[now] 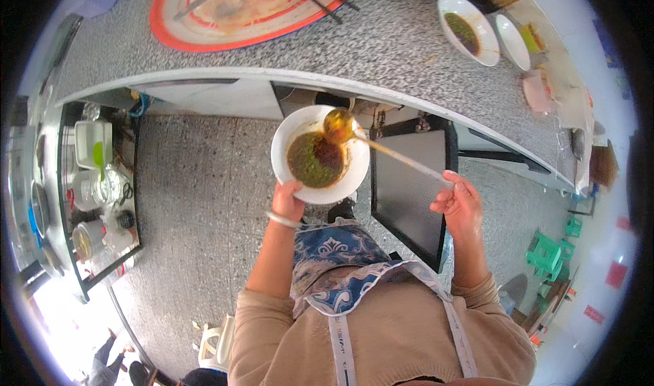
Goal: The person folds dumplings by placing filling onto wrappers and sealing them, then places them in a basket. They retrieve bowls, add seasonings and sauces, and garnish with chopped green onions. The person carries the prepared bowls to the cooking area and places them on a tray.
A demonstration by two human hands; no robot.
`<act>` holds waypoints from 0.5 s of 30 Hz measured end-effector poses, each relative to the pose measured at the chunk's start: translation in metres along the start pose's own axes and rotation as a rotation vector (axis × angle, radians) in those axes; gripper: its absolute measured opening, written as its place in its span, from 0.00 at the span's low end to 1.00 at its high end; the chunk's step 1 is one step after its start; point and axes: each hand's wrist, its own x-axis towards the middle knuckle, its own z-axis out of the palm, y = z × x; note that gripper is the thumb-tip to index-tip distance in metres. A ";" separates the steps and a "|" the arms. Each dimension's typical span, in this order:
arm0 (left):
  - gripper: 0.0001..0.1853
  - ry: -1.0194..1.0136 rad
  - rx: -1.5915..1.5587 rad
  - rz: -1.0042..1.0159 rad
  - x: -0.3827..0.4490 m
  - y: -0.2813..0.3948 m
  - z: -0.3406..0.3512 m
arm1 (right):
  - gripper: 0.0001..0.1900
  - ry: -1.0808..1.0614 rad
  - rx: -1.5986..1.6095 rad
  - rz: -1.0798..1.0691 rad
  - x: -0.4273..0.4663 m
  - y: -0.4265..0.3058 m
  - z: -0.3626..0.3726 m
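My left hand [289, 200] grips the near-left rim of a white bowl [321, 197], holding it up in front of the counter's edge. Inside the bowl lies a dark sauce with chopped green herbs [316, 162]. My right hand [460, 202] pinches the end of a long-handled ladle [398, 155]. The ladle's round head, coated in orange-yellow oil, is over the bowl's upper right side, above the sauce. A second white bowl with green herbs and dark sauce [462, 33] stands on the counter to the right.
The speckled stone counter [388, 64] bears a red-rimmed oval tray [168, 33] with chopsticks [319, 0] and another white dish [512, 41]. Below, a dark-framed cabinet door [409, 192] hangs open. Shelves with jars [102, 187] stand left. A pale plastic chair [217, 342] and green stools [544, 253] are behind.
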 end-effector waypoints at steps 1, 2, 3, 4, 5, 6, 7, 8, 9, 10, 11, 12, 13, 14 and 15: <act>0.33 -0.034 -0.022 0.046 0.011 -0.005 -0.004 | 0.17 0.027 0.006 0.014 0.007 0.008 -0.001; 0.31 0.011 0.011 0.066 0.021 -0.010 -0.007 | 0.17 0.054 0.010 0.018 0.015 0.014 -0.002; 0.31 0.013 -0.006 0.044 0.032 -0.013 -0.009 | 0.18 0.083 0.009 0.017 0.023 0.021 -0.004; 0.31 0.042 -0.025 0.019 0.040 -0.016 -0.010 | 0.18 0.046 0.051 0.010 0.030 0.027 -0.004; 0.31 0.022 -0.021 0.033 0.048 -0.018 -0.010 | 0.18 0.051 0.092 0.020 0.039 0.034 -0.005; 0.32 -0.037 -0.054 0.048 0.056 -0.019 -0.009 | 0.18 0.053 0.132 0.023 0.048 0.041 -0.004; 0.32 -0.033 -0.046 0.043 0.063 -0.021 -0.007 | 0.18 0.056 0.161 0.022 0.058 0.048 -0.004; 0.32 -0.060 -0.049 0.058 0.070 -0.021 -0.006 | 0.19 0.025 0.220 0.012 0.069 0.055 -0.003; 0.32 -0.102 -0.057 0.088 0.076 -0.022 -0.004 | 0.19 -0.005 0.269 0.003 0.079 0.062 -0.002; 0.33 -0.070 -0.058 0.097 0.081 -0.024 -0.002 | 0.19 -0.031 0.322 -0.010 0.088 0.068 -0.001; 0.32 -0.055 -0.058 0.076 0.085 -0.023 -0.002 | 0.19 -0.038 0.347 -0.005 0.098 0.074 -0.001; 0.32 -0.047 -0.058 0.056 0.088 -0.023 -0.001 | 0.19 -0.040 0.374 -0.006 0.107 0.078 -0.001; 0.32 -0.041 -0.056 0.031 0.090 -0.023 0.000 | 0.19 -0.044 0.404 -0.014 0.116 0.082 -0.001; 0.32 -0.049 -0.048 0.041 0.092 -0.024 0.000 | 0.20 -0.053 0.395 -0.017 0.127 0.085 -0.001; 0.32 -0.059 -0.040 0.050 0.092 -0.024 0.000 | 0.19 -0.040 0.391 -0.020 0.139 0.088 -0.002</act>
